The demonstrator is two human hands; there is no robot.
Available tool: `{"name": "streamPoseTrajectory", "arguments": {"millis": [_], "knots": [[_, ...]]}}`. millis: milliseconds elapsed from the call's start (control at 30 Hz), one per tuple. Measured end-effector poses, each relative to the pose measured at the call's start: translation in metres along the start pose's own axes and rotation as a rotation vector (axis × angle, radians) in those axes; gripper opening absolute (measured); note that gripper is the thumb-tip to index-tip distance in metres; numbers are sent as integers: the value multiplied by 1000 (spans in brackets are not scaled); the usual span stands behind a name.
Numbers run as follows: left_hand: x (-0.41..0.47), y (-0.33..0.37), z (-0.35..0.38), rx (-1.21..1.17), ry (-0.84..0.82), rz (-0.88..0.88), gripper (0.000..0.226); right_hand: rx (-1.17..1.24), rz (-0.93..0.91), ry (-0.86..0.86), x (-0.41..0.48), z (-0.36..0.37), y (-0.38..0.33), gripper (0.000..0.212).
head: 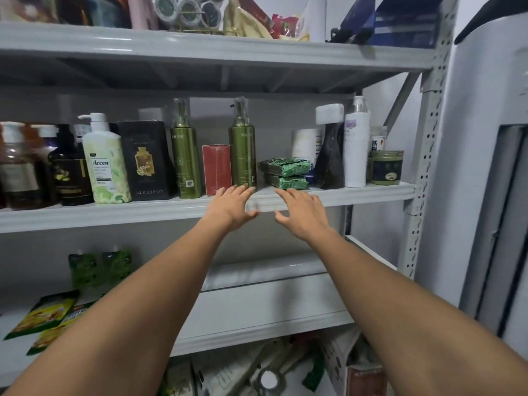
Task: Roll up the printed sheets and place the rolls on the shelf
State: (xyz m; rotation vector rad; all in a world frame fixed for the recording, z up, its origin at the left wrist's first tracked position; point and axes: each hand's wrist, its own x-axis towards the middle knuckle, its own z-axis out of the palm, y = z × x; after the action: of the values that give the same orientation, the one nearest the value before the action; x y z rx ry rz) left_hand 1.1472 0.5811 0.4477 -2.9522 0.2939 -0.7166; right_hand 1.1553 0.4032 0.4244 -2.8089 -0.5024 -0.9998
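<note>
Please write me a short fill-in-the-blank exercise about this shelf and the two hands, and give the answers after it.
1. The box between the olive-green pump bottle and the second olive-green pump bottle is ____.
2. ____ green packets lie stacked beside the second bottle.
3. The left hand and the right hand hold ____.
4. The label on the white pump bottle reads "____".

Answers: red; Two; nothing; Accen

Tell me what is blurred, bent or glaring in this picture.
Head view: the wide lens bows the middle shelf; the green pouches below and brown bottles at far left are soft; left hand and right hand smear slightly at the fingertips; a pale sheen lies on the lower shelf.
</note>
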Motion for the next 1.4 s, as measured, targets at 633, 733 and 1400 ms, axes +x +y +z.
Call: {"name": "streamPoseTrajectory", "arguments": {"millis": [633, 733, 1400], "knots": [[49, -13, 27, -162, 53, 316, 68, -291, 311, -22, -9, -4, -16, 62], [51, 5, 30, -191, 72, 417, 69, -354, 415, -35, -36, -19, -16, 62], [-174, 244, -54, -666, 74, 1106, 67, -779, 1124, -85, -351, -212, -64, 63]]}}
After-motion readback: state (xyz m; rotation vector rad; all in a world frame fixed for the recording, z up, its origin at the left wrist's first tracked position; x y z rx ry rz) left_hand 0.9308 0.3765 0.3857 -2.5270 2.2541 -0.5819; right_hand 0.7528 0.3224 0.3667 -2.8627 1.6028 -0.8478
